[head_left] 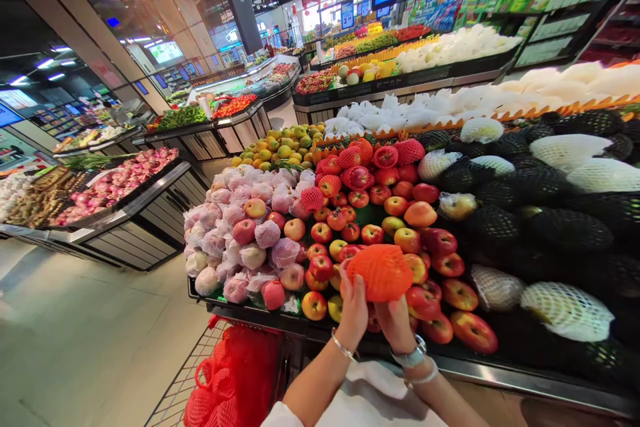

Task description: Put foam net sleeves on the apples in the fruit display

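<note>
Orange foam net (380,271) is held up in both your hands, just above the front apples (407,240) of the display. Your left hand (353,310) and right hand (395,320) grip its lower edge from beneath, fingers pressed together, beside a cart (175,387) of red nets (235,373).

Both forearms rise from 6 o'clock, wrists close together. The left hand (353,310) and right hand (397,321) reach toward 12 o'clock, fingers curled in a grip.
</note>
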`<state>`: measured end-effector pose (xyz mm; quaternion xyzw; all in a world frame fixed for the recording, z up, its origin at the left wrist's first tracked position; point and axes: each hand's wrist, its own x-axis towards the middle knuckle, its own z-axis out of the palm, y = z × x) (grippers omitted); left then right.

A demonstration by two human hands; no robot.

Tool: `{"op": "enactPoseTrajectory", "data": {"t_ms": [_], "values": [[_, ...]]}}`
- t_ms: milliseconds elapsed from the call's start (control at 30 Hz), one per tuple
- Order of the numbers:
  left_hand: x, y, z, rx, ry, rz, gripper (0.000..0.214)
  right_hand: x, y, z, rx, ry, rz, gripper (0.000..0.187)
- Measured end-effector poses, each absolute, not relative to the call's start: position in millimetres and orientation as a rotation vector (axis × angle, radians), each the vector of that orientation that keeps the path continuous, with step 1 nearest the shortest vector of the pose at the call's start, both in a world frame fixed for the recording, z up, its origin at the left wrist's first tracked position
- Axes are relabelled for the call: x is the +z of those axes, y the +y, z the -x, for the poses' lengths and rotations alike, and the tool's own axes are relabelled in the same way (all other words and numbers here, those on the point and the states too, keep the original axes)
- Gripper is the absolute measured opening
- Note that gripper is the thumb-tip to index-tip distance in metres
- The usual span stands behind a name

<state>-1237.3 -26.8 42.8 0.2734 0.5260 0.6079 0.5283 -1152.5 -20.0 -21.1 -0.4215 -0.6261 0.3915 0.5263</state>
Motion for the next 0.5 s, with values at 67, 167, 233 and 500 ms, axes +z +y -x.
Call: {"op": "enactPoseTrajectory", "data": {"t_ms": [67, 167, 233, 500], "values": [[46.8, -36.8, 1236.4, 1.310, 1.208, -0.918, 0.081, -23.5, -14.6, 1143.8, 0.972, -1.403, 0.997, 0.068], [59.7, -41.0, 1246.5, 1.222, 1.128, -1.199, 0.058, -23.3, -3.3, 1123.6, 1.058, -1.187, 0.983, 0.064], [69.5, -34.6, 1257.8, 1.366, 1.177, -1.198, 0.045, -22.8, 2.5, 1111.3, 1.120, -1.070, 0.987, 0.062], [63.7, -0.5, 1247.7, 1.704, 1.010, -0.808, 0.063, 0.7, -5.8, 1121.6, 1.213, -1.141, 1.094, 0.093]]}}
